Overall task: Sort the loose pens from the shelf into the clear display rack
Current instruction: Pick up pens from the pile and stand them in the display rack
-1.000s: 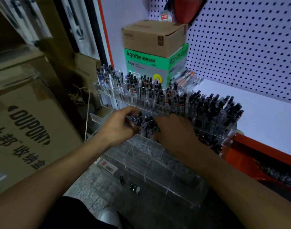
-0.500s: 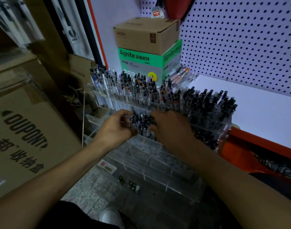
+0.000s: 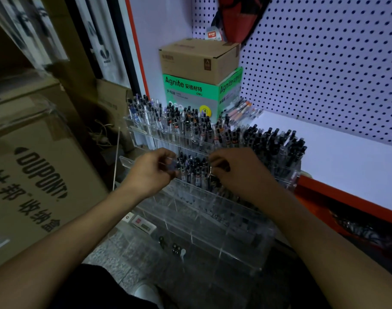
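Observation:
The clear display rack point(image 3: 212, 221) stands in tiers at the shelf's front edge, its upper rows packed with upright pens point(image 3: 183, 123). A bunch of pens point(image 3: 195, 170) fills a middle-tier compartment between my hands. My left hand point(image 3: 152, 172) sits at the left of that bunch with fingers curled, pinching a pen top there. My right hand point(image 3: 237, 170) is at the bunch's right side, fingers curled around pens. Loose pens point(image 3: 241, 110) lie on the white shelf behind the rack. The lower tiers hold almost nothing.
A brown carton point(image 3: 199, 59) sits on a green Agnite box point(image 3: 190, 92) at the shelf's back corner, under a pegboard wall point(image 3: 324, 63). A large DUPONT carton point(image 3: 34, 175) stands on the left. The shelf's red edge point(image 3: 346, 197) runs to the right.
Both hands have stayed at the middle-tier bunch, shifting slightly apart. The camera has dipped a little so the boxes sit higher in view.

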A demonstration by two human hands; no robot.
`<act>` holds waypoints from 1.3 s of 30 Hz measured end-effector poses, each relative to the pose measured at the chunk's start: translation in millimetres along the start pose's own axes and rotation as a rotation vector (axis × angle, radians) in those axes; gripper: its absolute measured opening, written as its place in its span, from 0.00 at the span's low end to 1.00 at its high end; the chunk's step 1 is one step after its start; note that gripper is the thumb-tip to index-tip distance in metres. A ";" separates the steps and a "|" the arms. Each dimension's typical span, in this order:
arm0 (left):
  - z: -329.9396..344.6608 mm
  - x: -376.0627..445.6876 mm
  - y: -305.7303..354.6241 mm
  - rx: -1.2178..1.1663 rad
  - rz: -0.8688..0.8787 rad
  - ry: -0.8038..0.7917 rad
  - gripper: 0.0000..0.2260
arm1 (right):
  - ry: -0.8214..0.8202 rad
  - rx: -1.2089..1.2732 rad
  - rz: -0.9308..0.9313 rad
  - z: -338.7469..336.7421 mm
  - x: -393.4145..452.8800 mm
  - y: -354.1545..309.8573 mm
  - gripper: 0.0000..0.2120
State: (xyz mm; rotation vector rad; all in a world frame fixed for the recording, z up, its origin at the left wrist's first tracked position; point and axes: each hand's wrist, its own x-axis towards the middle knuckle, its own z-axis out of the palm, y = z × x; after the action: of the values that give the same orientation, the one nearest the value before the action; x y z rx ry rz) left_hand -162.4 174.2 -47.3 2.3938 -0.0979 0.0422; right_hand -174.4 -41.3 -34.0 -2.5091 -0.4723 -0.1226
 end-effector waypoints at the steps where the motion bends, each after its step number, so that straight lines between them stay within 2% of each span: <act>1: -3.8 -2.6 1.1 0.019 0.031 0.025 0.16 | 0.037 0.022 -0.003 -3.6 -2.9 0.2 0.13; 3: -10.5 -8.8 4.8 0.001 0.091 0.047 0.13 | 0.100 0.063 -0.009 -10.0 -8.5 -1.0 0.12; 6: -18.1 -18.4 13.9 -0.092 0.168 -0.010 0.09 | 0.140 0.101 -0.004 -16.8 -16.6 -2.2 0.10; 10: -25.0 -30.1 31.3 -0.215 0.241 -0.001 0.07 | 0.197 0.111 -0.019 -31.6 -27.7 -8.6 0.08; 17: -33.2 -22.9 85.9 -0.408 0.342 0.029 0.04 | 0.394 0.069 -0.110 -88.4 -26.8 -19.9 0.04; 20: -29.2 -3.7 110.4 -0.410 0.357 0.021 0.03 | 0.366 0.097 -0.025 -112.6 -16.7 -13.2 0.03; 23: -24.2 23.1 135.1 -0.389 0.337 -0.052 0.02 | 0.304 0.191 0.106 -135.1 -2.6 4.4 0.02; 27: -9.7 72.5 165.1 -0.243 0.322 -0.133 0.04 | 0.355 0.273 0.203 -149.8 17.4 44.0 0.02; 35: 60.2 187.7 189.1 0.281 0.291 -0.316 0.07 | 0.344 0.403 0.395 -142.7 54.1 126.0 0.04; 39: 99.1 215.9 196.2 0.531 0.310 -0.286 0.08 | 0.327 0.454 0.453 -127.9 63.1 149.0 0.04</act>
State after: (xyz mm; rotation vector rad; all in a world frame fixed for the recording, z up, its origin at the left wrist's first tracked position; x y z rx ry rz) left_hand 36.8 -49.4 25.2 2.8746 -0.6656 -0.1476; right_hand -60.0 -208.3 5.6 -2.0339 0.1895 -0.2167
